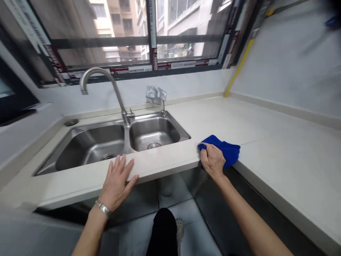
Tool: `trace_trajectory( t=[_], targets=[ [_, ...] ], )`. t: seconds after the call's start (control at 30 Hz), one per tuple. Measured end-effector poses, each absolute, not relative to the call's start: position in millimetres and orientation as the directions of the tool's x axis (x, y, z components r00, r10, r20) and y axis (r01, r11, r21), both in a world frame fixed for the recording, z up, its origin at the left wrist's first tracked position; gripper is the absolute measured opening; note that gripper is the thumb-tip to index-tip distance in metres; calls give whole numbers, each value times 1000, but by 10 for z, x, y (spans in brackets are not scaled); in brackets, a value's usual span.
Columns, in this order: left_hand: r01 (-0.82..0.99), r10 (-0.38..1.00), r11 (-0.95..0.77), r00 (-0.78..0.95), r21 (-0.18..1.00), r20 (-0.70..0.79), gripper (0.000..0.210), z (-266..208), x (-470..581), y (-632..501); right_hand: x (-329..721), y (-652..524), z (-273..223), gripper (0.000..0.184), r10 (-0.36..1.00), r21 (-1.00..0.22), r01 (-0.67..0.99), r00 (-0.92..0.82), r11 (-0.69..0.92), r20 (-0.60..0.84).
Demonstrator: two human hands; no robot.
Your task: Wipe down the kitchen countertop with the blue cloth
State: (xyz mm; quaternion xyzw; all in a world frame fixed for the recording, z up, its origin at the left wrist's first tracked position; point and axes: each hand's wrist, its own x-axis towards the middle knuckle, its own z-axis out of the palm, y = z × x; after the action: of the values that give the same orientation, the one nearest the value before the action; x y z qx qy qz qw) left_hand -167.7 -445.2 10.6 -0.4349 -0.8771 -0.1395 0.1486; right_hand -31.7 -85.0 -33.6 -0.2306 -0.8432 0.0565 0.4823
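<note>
A blue cloth (229, 151) lies bunched on the inner corner of the pale countertop (266, 121), part of it hanging at the edge. My right hand (212, 160) grips it, fingers curled into the fabric and pressed to the counter. Farther left, my left hand (117, 181) rests flat on the counter's front edge, fingers spread, holding nothing. A silver bracelet (102, 207) circles that wrist. Just beyond the left fingers sits the double-bowl steel sink (127, 142).
A tall curved faucet (114, 83) rises behind the sink, with a plastic-wrapped dispenser (156, 95) to its right. A round drain cover (71, 122) lies at the back left. A yellow pipe (239, 67) runs up the right corner. Dark openings lie under the counter.
</note>
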Motion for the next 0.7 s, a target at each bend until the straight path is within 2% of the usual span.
trace_trajectory(
  t=[0.1,0.2,0.3,0.4,0.5,0.57,0.63,0.7],
  targets=[
    [672,527,707,-708,221,470,51,-74,-1426,-5021,-426,-1299,-355,32,371,-282,249,-472,926,800],
    [558,287,675,-801,482,525,46,-171,-1144,-5256,-571,-1857,-319,30,296,-269,129,-538,954,789],
    [479,69,417,-864,772,499,38,-314,-900,-5227,-721,-2405,-247,27,208,-241,29,-610,970,765],
    [322,69,112,-946,940,316,39,-583,-705,-5084,-875,-2884,-194,23,118,-202,-47,-674,978,729],
    [37,166,-85,-985,996,51,46,-906,-505,-4971,-986,-3248,-184,22,0,-155,-156,-706,975,708],
    [-173,213,-229,-969,958,-124,57,-1098,-360,-4957,-1013,-3369,-200,23,-95,-124,-247,-716,961,691],
    [-301,237,-327,-944,896,-230,71,-1245,-224,-4991,-1026,-3361,-234,27,-178,-104,-329,-721,939,669],
    [-359,230,-321,-927,876,-296,76,-1347,-105,-5060,-1056,-3247,-282,38,-230,-103,-391,-712,915,664]
  ],
)
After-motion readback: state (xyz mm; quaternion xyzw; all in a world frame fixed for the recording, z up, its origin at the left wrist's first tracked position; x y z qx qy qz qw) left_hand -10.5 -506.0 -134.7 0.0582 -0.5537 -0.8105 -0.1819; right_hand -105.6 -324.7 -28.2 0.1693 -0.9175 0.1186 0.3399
